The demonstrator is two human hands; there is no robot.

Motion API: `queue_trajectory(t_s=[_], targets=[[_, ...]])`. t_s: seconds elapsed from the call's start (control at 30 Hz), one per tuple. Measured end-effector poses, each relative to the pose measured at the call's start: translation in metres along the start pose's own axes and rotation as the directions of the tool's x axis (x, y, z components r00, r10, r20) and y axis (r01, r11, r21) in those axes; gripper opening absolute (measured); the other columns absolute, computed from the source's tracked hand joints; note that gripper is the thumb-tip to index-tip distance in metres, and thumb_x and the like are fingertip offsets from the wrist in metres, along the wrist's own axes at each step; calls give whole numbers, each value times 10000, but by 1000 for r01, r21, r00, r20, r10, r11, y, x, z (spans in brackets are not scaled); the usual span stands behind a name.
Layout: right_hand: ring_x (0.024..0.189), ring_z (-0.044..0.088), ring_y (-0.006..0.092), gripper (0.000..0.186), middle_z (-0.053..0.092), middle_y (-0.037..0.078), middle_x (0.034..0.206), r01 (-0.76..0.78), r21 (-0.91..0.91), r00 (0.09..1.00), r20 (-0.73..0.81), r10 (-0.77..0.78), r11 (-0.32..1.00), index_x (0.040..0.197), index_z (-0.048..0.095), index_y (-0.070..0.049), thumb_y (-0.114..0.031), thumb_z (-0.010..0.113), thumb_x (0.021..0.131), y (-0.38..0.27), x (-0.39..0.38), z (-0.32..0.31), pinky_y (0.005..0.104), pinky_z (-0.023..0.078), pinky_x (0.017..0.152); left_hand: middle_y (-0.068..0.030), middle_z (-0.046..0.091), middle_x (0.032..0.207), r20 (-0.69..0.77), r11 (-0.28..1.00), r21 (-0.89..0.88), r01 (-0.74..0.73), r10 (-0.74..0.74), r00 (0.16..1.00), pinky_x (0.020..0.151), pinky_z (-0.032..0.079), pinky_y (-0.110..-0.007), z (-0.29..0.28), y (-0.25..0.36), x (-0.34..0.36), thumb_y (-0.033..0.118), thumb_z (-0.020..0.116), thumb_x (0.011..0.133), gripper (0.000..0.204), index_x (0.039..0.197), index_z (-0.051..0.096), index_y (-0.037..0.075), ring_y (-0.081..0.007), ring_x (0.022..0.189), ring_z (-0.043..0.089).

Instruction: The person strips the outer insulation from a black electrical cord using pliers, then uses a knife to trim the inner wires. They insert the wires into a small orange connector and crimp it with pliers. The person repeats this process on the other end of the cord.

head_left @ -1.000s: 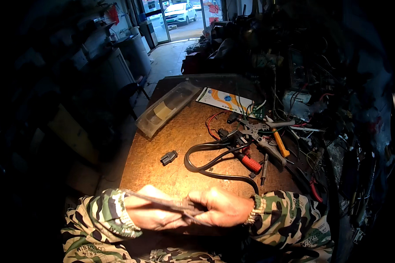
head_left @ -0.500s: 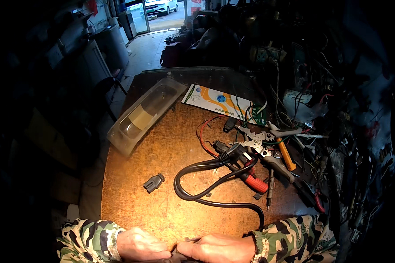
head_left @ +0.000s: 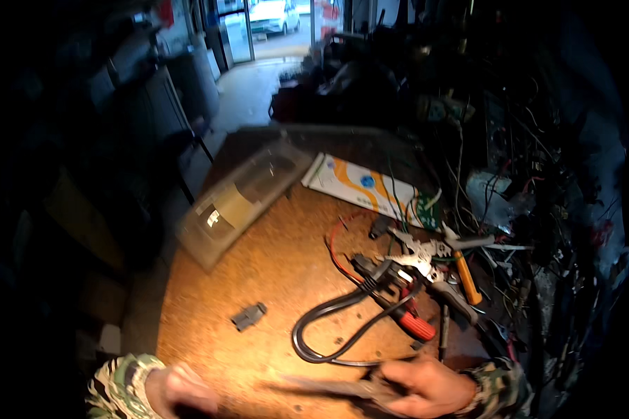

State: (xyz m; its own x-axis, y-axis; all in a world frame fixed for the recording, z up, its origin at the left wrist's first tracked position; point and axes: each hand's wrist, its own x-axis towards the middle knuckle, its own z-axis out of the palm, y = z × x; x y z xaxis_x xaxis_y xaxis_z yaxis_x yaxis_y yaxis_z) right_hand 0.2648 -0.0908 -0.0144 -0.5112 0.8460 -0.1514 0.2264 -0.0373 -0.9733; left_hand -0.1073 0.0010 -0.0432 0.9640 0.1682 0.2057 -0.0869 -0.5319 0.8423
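My right hand (head_left: 430, 385) is closed around a long, thin greyish tool (head_left: 321, 384), smeared by motion, whose narrow end points left across the table. At the lower left, my left hand (head_left: 182, 392) has its fingers curled downward; blur and the picture edge hide what they hold, if anything. Between and beyond the hands lies a small dark plug connector (head_left: 249, 316). A looped black cable (head_left: 302, 335) rests in front of my right hand, beside a red-handled tool (head_left: 418, 326).
Wire-stripping pliers (head_left: 421, 257) and an orange-handled tool (head_left: 470, 279) lie among cables on the right. A translucent plastic tray (head_left: 196, 241) stands far left, a white and orange panel (head_left: 339, 174) beside it. A green circuit board (head_left: 430, 211) touches the panel's right end.
My hands have moved apart: the right swung right with the tool, the left shifted left. The whole view has tilted, so the tabletop things appear lower and mostly further right.
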Motion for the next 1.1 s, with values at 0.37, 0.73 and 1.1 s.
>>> queue_trajectory(t_s=[0.37,0.73,1.1], targets=[[670,472,54,212,503,-42,712,-83,32,977,-196,88,996,765,553,-41,3,751,826,-7,48,9,239,428,585,-62,616,698,-726,926,209,316,-70,684,468,441,-292,0,26,-9,132,545,950,190,830,631,12,-147,529,592],[493,477,49,168,533,-37,721,96,-100,940,-318,-123,990,959,599,-16,-101,710,865,-1,49,28,218,365,413,-22,615,921,-956,950,-40,309,54,-289,544,389,-181,76,-4,-180,154,553,1039,195,1152,622,11,-27,675,497],[506,481,63,415,561,-24,683,80,-225,935,-321,-151,971,1018,641,17,-349,723,840,-12,36,44,218,357,445,-320,550,1346,-941,537,-336,774,-222,-255,1095,381,-497,62,-98,-151,413,646,927,710,1469,391,32,-470,1297,490]])
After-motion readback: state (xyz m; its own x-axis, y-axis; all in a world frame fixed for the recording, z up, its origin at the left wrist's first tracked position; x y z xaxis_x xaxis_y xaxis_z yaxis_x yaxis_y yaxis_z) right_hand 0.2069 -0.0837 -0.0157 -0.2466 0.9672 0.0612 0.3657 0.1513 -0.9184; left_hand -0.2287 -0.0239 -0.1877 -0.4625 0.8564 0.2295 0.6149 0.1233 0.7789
